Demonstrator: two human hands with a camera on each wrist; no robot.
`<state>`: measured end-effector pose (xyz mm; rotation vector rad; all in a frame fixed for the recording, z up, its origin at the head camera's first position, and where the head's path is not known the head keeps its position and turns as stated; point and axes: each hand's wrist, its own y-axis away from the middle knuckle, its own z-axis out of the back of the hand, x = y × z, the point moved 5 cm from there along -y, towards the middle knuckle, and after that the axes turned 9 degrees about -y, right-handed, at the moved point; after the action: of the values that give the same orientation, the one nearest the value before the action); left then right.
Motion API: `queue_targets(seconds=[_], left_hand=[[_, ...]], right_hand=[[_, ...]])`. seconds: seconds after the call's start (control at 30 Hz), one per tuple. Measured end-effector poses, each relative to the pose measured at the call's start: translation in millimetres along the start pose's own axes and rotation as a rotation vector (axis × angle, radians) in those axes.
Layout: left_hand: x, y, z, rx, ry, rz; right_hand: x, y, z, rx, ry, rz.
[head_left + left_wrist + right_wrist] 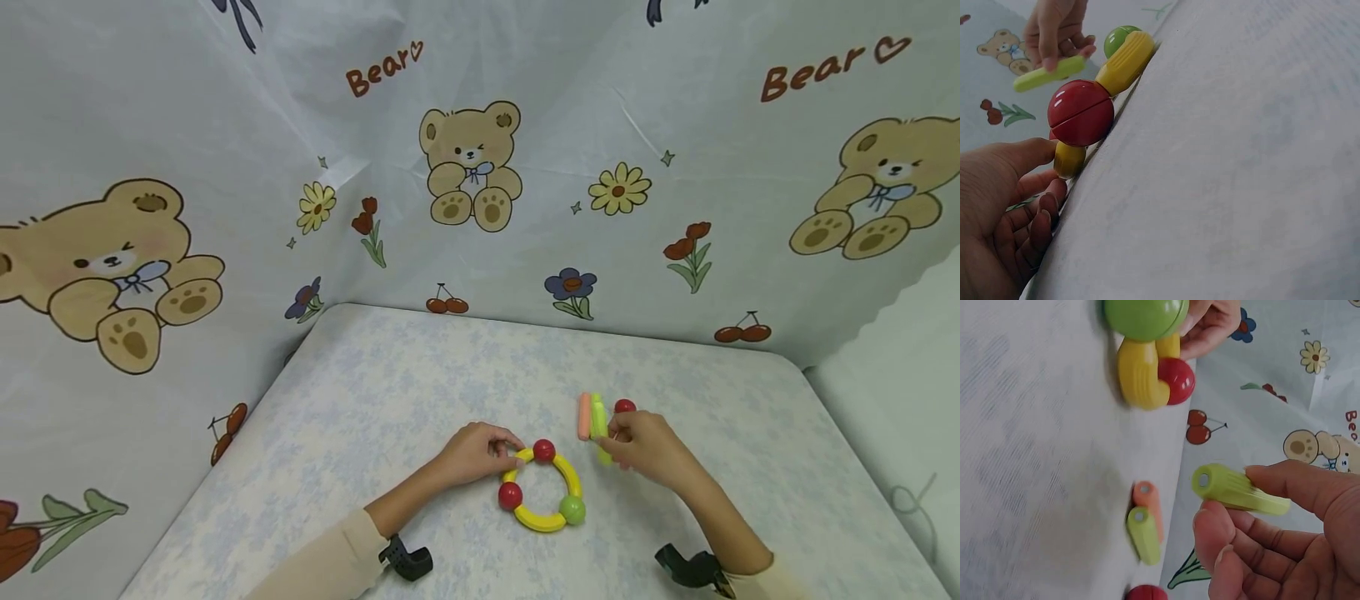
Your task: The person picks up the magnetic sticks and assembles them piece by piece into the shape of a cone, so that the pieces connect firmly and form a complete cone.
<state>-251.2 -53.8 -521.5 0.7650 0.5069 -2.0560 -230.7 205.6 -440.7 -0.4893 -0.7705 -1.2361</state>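
From my remote seat, I have the left hand (pixel 476 452) at the ring of yellow curved plastic segments and glossy balls (pixel 543 522), its thumb and fingers pinching the yellow segment between the two red balls. The ring sits on the pale bench with faint blue mottling (pixel 420 367), in front of the person and between the two hands; I count a red ball at the far side (pixel 543 451), a red ball at the left (pixel 510 496) and a green ball at the near right (pixel 572 509). My right hand (pixel 643 446) is beyond the ring and to its right, fingers closed narrowly on a lime-green plastic rod (pixel 1235 489), held above the bench, a grey round spot showing on its end. Just beside that hand, a second lime-green rod (pixel 1144 537) lies alongside an orange-pink rod (pixel 584 416), and a loose glossy red ball (pixel 624 406) shows partly hidden behind the right hand. I see beige sleeves (pixel 330 558) and a black wrist mount on each arm (pixel 408 560). Behind the bench hangs a whitish cloth printed with bears, flowers and cherries (pixel 555 83).
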Motion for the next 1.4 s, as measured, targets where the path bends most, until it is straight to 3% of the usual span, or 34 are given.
queue_targets(seconds=[0.4, 0.67, 1.4], left_hand=[[0.6, -0.5, -0.3, -0.007, 0.004, -0.007], [0.5, -0.7, -0.7, -0.003, 0.003, 0.002], [2.5, -1.0, -0.8, -0.004, -0.010, -0.021]], right_hand=[[20.9, -13.0, -16.4, -0.059, -0.090, 0.143], [25.3, -16.1, -26.9, -0.108, -0.063, 0.261], [28.5, -17.2, -47.6, -0.064, -0.050, 0.295]])
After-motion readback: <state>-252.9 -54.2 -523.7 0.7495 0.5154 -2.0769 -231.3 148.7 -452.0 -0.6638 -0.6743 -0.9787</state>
